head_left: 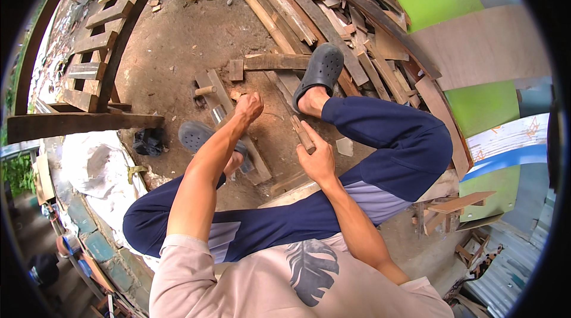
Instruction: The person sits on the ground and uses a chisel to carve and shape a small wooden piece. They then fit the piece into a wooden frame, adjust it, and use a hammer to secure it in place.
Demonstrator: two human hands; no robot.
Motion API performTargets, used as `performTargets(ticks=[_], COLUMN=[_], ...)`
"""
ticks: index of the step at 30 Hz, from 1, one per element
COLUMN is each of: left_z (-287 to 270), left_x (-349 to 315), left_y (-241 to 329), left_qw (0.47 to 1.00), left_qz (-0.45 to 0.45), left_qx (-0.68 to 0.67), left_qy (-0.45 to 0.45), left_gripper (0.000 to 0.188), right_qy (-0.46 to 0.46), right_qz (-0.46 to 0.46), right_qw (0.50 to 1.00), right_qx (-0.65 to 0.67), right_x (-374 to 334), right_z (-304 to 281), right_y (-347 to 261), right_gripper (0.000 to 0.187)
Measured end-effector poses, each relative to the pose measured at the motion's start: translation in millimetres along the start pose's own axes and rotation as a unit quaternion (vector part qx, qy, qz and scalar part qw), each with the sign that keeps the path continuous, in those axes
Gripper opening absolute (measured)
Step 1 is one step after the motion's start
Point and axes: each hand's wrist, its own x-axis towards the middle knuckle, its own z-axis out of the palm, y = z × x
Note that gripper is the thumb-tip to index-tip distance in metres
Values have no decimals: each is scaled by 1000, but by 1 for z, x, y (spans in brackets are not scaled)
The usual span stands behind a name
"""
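My left hand (250,105) is closed low over the dirt ground, beside a board on the ground; whatever its fingers hold is hidden. In my right hand (319,156) is a short brown wooden stick (302,133), gripped along its length and pointing away from me. Left of my left hand lies a long narrow board (253,157), partly behind my forearm. A short round wooden piece (206,90) and a shiny metal piece (218,114) rest on or against that board. Another plank (276,61) lies across the ground just beyond my hands.
Long timbers and scrap wood (357,38) are heaped at the far right. A slatted wooden frame (110,38) stands at the left. White sacking (98,166) and a black plastic bag (148,141) lie near my left leg. My dark clogs (324,68) flank the work area.
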Motion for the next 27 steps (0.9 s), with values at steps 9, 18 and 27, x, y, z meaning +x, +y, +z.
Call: performTargets(ticks=[9,18,27], left_z=[-9,-15,13], left_x=[-1,-37,-29], left_y=[-10,-24,-19], left_qw=[990,757,815], left_qz=[-60,-418,-350], left_qx=[-119,-493,-461], left_qy=[49,95,-19], left_gripper=[33,60,73], right_qy=[5,22,-16], right_qz=[30,-15,-12], right_qw=[998,997,999], right_qx=[57,75,35], right_x=[-2,0,-4], right_z=[-2,3,5], right_y=[-2,2,-9], right_gripper=[58,58,58])
